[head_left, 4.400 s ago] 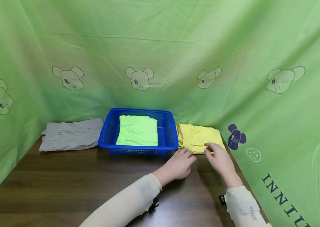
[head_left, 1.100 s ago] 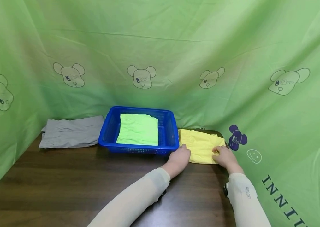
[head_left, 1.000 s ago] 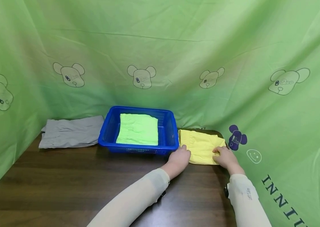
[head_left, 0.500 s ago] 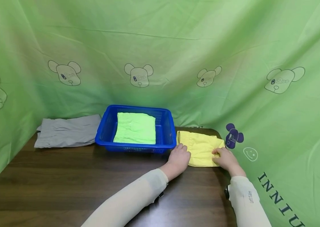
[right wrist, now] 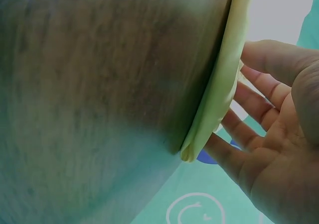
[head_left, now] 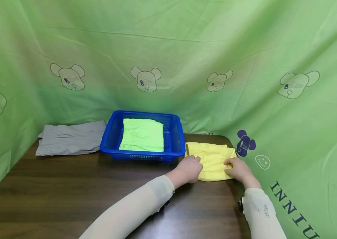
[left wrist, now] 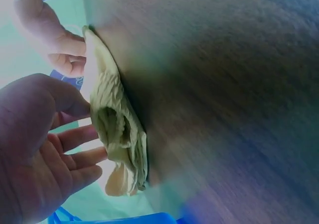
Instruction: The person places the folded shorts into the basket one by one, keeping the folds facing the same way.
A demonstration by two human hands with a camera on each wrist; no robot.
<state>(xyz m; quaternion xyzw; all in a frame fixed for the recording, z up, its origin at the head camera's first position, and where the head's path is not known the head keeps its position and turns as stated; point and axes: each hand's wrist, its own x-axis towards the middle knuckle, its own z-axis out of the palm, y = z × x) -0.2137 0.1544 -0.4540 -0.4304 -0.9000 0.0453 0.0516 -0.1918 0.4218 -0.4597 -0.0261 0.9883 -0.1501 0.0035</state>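
Folded yellow shorts (head_left: 211,159) with an elastic waistband lie on the table, right of a blue basket (head_left: 147,153). My left hand (head_left: 189,168) rests its fingertips on their waistband end; in the left wrist view its thumb and spread fingers (left wrist: 82,134) touch the cloth from above. At the other end, my right hand (head_left: 240,170) presses on the shorts. Its nearly straight, spread fingers (right wrist: 251,99) meet the upper face of the fabric in the right wrist view. Folded neon-green shorts (head_left: 143,135) lie flat inside the basket.
Left of the basket lies a folded grey garment (head_left: 72,137) on the brown wooden table (head_left: 75,192). A green curtain (head_left: 168,36) printed with bear heads hangs behind and at both sides, close to the table's right edge.
Both hands have come down onto the yellow shorts. The shorts have slid toward me, away from the back curtain, exposing the table's far right corner. The basket and grey garment stay put.
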